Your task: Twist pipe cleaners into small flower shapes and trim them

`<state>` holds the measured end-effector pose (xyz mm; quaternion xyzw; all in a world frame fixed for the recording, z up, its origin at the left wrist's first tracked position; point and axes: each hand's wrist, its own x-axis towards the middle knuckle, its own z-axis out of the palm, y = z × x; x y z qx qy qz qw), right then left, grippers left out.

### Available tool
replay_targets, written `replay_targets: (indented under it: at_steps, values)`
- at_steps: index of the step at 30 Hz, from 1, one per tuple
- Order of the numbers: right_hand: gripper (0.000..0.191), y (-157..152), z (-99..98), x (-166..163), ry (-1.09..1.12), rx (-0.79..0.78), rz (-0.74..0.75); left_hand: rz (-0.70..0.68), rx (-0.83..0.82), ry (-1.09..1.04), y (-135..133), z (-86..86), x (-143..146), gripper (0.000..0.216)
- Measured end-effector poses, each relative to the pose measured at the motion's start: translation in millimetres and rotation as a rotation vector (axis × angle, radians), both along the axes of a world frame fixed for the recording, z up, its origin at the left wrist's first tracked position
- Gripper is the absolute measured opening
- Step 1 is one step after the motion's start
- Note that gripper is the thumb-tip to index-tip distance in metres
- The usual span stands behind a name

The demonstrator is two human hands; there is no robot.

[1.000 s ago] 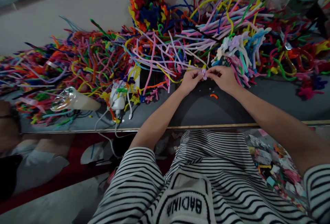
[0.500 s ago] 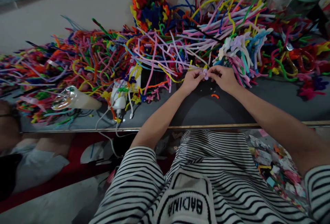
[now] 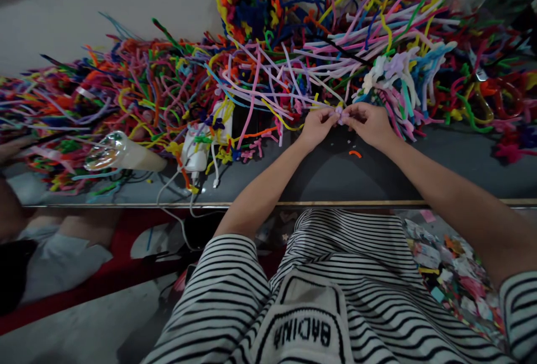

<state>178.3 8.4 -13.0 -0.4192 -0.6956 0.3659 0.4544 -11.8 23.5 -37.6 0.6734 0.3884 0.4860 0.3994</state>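
Note:
Between my hands is a small lilac pipe cleaner piece (image 3: 339, 115), bent into a bunched, flower-like shape. My left hand (image 3: 318, 127) pinches its left side with thumb and forefinger. On the other side my right hand (image 3: 366, 122) is closed on it as well, fingertips almost touching those of the left. The fingers partly cover the piece. Below the hands a short orange pipe cleaner scrap (image 3: 355, 154) lies on the dark grey tabletop (image 3: 327, 182). Just behind them rests a heap of long pink and lilac pipe cleaners (image 3: 268, 97).
White and blue pipe cleaner flowers (image 3: 396, 73) are piled right of my hands. Red-handled scissors (image 3: 503, 98) lie farther right. To the left are a white charger (image 3: 195, 151) with cables and a tilted plastic cup (image 3: 134, 154). Another person's leg (image 3: 71, 227) shows at far left.
The view has shifted slightly. Both hands stay on the lilac piece, and the right fingers have altered their pinch a little. A co-worker's hand has appeared at the far left.

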Motion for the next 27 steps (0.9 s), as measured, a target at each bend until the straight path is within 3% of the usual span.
replay_targets:
  at_steps: [9,16,22,27]
  values:
    - [0.041,2,-4.0,0,0.011,-0.006,-0.148,0.081,0.065,0.041,-1,-1.0,4,0.032]
    - [0.033,-1,-0.5,-2,-0.035,0.075,-0.174,0.061,0.154,0.101,-3,0.4,3,0.025]
    - [0.033,-13,4.1,-6,-0.164,0.208,-0.275,0.149,0.203,0.185,-16,6.0,9,0.014]
    - [0.038,-14,7.0,-6,-0.087,0.166,-0.270,0.168,0.163,0.091,-13,4.2,10,0.019]
